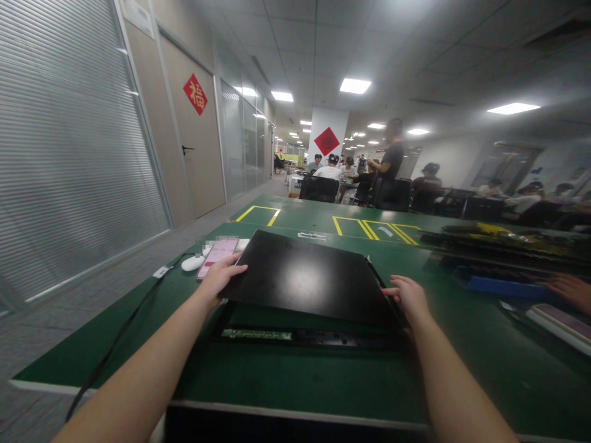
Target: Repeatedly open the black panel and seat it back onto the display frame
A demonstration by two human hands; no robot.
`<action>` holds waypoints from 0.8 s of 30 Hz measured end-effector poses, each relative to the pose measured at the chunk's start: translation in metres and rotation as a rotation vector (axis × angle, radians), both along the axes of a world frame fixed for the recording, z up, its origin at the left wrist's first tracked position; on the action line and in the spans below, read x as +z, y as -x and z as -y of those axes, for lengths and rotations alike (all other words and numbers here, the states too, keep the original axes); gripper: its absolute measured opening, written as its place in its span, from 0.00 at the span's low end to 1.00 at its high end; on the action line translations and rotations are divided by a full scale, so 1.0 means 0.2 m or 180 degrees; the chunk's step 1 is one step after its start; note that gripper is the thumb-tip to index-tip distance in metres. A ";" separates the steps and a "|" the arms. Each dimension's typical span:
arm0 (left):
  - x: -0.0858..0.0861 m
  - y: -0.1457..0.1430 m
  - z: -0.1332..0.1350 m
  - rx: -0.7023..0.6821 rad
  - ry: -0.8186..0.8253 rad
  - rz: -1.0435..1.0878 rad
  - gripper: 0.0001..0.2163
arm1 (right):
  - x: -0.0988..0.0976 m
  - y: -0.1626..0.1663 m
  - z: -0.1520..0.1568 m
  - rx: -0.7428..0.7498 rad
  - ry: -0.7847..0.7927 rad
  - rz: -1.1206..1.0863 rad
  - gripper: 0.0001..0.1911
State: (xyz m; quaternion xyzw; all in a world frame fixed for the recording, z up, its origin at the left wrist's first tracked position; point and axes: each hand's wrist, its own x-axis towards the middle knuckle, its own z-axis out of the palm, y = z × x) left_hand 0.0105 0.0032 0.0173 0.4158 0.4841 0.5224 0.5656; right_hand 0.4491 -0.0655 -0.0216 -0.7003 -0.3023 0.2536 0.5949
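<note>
A flat black display panel (307,280) with a glossy glare spot is tilted, its near edge raised above a thin black frame (341,338). Along the near side of that frame runs a green circuit board strip (257,335). My left hand (220,280) grips the panel's left edge, thumb on top and fingers mostly hidden. At the right edge, my right hand (409,298) is closed with its fingertips against the panel, close to the frame's right side; its thumb is hidden. A phone (219,255) with a lit screen lies beyond my left hand.
The green table (295,381) bears yellow tape outlines (258,209). White rounded objects (191,263) and a black cable (132,323) are at left. Stacked dark panels (512,243), a blue tray (505,286) and another person's hand (572,292) are at right. People sit farther back.
</note>
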 end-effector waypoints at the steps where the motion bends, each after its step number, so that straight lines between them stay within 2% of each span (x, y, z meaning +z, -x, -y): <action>1: -0.01 0.00 0.00 -0.0023 -0.0020 0.0004 0.22 | 0.00 0.00 0.00 0.0003 -0.0002 0.0014 0.20; 10: -0.01 -0.01 0.00 -0.0038 -0.0146 -0.0080 0.20 | 0.03 0.01 0.02 -0.0071 0.0071 0.0035 0.19; 24: 0.01 -0.02 0.02 -0.0015 -0.0108 -0.0245 0.22 | 0.01 -0.01 0.01 -0.0093 0.0130 0.0046 0.19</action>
